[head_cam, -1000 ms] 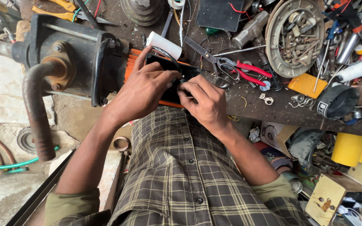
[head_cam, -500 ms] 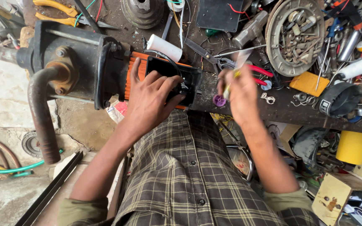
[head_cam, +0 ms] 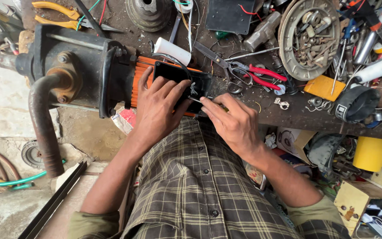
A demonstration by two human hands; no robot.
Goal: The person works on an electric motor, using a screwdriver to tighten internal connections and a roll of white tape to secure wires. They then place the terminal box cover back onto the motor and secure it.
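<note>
A water pump with an orange finned motor body [head_cam: 139,82] and a black front housing [head_cam: 74,71] lies on its side at the bench edge. My left hand [head_cam: 160,104] presses flat on the black terminal box cover [head_cam: 169,73] on top of the motor. My right hand [head_cam: 231,121] grips a screwdriver [head_cam: 196,101] whose metal tip points into the box beside my left fingers. A white cylindrical capacitor [head_cam: 172,51] lies just behind the box.
Red-handled scissors [head_cam: 248,73], yellow pliers [head_cam: 56,13], a round pan of rusty parts [head_cam: 310,37], a white tube [head_cam: 379,68] and a black panel [head_cam: 231,15] crowd the dirty workbench. A rusty pipe [head_cam: 43,119] curves down at left. Yellow containers [head_cam: 372,152] stand at right.
My right hand came back from the bench at right with a screwdriver and set its tip at the terminal box. My left hand stayed on the cover.
</note>
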